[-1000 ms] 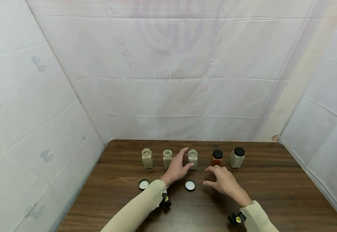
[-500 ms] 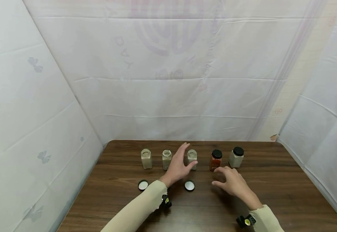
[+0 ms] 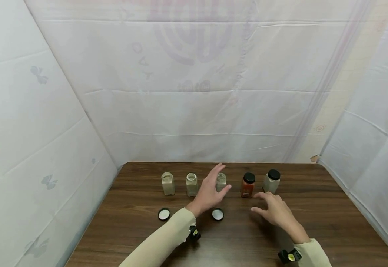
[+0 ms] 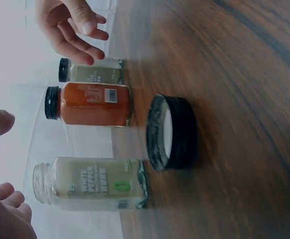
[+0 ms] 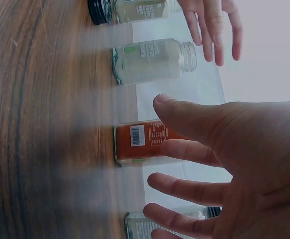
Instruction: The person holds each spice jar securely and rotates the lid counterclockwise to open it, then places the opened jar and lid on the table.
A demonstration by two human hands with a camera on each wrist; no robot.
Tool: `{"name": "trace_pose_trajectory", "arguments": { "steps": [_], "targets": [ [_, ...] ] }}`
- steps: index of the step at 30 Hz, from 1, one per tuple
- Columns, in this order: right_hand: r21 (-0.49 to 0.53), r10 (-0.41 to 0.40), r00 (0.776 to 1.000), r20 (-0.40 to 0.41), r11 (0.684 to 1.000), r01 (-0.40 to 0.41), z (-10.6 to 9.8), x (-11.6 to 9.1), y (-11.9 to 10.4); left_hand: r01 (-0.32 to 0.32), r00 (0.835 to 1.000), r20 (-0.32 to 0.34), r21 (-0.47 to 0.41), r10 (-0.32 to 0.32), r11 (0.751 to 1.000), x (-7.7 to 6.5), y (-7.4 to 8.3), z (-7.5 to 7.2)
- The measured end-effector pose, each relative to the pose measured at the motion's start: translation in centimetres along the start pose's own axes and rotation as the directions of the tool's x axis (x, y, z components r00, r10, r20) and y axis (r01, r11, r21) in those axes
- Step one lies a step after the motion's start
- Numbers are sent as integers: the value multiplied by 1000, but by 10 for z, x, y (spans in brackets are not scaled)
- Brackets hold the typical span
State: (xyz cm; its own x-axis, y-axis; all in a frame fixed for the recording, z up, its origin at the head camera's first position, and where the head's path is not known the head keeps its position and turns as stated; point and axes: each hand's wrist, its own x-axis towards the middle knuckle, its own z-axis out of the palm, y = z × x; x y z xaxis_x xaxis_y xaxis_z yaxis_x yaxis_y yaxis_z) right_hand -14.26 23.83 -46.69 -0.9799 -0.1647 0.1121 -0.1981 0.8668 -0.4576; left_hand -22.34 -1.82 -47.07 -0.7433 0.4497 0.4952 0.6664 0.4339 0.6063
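My left hand (image 3: 209, 191), fingers spread and holding nothing, hovers over the uncapped white pepper jar (image 4: 100, 183), partly covering it in the head view. Its black lid (image 3: 218, 214) lies on the table in front, pale inside facing up. To the right stands a capped jar of red-orange spice (image 3: 248, 185). My right hand (image 3: 275, 209) is in front of and right of that jar, thumb and fingers apart with nothing between them. In the right wrist view its fingers overlap the red-orange spice jar (image 5: 137, 142). Behind the right hand is a black-capped jar of pale spice (image 3: 271, 181).
Two more uncapped jars of pale powder, the far-left jar (image 3: 168, 184) and its neighbour (image 3: 192, 184), stand in the same row. Another upturned lid (image 3: 164, 214) lies before the far-left jar. White cloth walls (image 3: 180, 111) rise behind and beside the wooden table (image 3: 240, 244).
My right hand has moved rightward, from before the red-orange jar toward the capped pale jar. My left hand has shifted slightly right and away from me, over the white pepper jar.
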Motion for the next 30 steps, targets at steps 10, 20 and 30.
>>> {"name": "trace_pose_trajectory", "arguments": {
  "steps": [10, 20, 30],
  "targets": [
    [-2, -10, 999, -30, 1000, 10, -9, -2, 4, -31, 999, 22, -54, 33, 998, 8, 14, 13],
    [-18, 10, 996, -93, 1000, -12, -15, -2, 8, -11, 995, 93, -57, 16, 998, 9, 24, 38],
    [25, 60, 988, -141, 998, -57, -17, 0, 11, 131, 979, 173, -107, -111, 986, 7, 24, 55]
  ]
}}
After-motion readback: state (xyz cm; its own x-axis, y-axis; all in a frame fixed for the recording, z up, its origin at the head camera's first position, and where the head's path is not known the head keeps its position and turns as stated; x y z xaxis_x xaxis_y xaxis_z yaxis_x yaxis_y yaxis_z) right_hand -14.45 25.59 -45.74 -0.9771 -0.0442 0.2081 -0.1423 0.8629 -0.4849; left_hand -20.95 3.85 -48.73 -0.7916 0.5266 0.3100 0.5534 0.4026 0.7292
